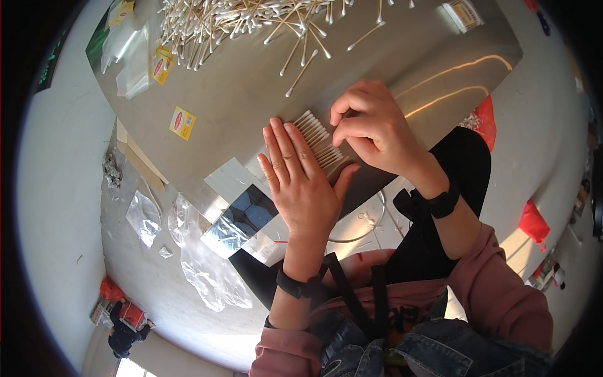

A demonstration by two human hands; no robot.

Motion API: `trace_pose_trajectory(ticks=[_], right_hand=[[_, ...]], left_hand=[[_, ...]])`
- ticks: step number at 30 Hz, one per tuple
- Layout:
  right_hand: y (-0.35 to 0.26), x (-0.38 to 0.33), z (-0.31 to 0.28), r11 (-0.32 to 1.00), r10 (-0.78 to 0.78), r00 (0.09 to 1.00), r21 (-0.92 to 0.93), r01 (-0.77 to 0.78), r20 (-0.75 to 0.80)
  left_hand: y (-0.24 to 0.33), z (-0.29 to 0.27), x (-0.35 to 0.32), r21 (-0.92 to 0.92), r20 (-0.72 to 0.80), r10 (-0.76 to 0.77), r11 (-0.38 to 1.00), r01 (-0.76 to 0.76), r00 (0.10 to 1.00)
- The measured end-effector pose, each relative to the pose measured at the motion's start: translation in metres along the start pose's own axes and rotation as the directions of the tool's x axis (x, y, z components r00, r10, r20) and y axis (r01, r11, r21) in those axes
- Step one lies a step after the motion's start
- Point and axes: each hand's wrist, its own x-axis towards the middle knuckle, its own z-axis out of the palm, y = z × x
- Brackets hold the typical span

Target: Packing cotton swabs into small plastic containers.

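Note:
Several cotton swabs [319,139] lie side by side in a neat row on the table, white tips lined up. My left hand [298,173] lies flat across the left part of the row, fingers stretched out and thumb spread at its lower right end. Its palm hides part of the swabs. Just right of the row hovers my right hand [372,129], with curled fingers. A gap shows between its thumb and index fingertip, and nothing is seen in it. At the far side of the table is a large loose heap of cotton swabs [232,25].
Yellow cards [182,122] and clear plastic bags [133,72] lie at the table's left. A small package [463,16] sits at the far right. Near the front edge are a grey pad [235,182] and a clear-wrapped pack [226,234]. Plastic bags [213,276] litter the floor.

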Motion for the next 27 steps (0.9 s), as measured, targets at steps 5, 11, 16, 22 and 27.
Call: trace_pose_trajectory(ticks=[5,11,16,22,27], right_hand=[[0.001,0.001,0.002,0.999,0.033,0.998,0.015,-0.032,-0.054],[0.002,0.003,0.003,1.000,0.007,0.999,-0.022,-0.008,-0.045],[0.002,0.003,0.003,1.000,0.003,1.000,-0.012,-0.003,-0.014],[0.003,0.007,0.006,1.000,0.026,0.997,-0.015,-0.027,-0.069],[0.001,0.009,0.007,0.999,0.020,0.998,-0.035,-0.022,-0.054]], left_hand=[[0.000,0.001,0.000,0.010,-0.001,0.002,1.000,-0.002,1.000],[0.001,0.002,0.000,-0.001,-0.009,0.003,1.000,-0.003,1.000],[0.000,0.001,0.000,-0.007,-0.003,-0.001,1.000,0.001,1.000],[0.001,0.000,0.000,-0.004,-0.005,-0.003,1.000,0.003,1.000],[0.000,0.001,0.000,0.004,-0.018,-0.008,1.000,0.008,1.000]])
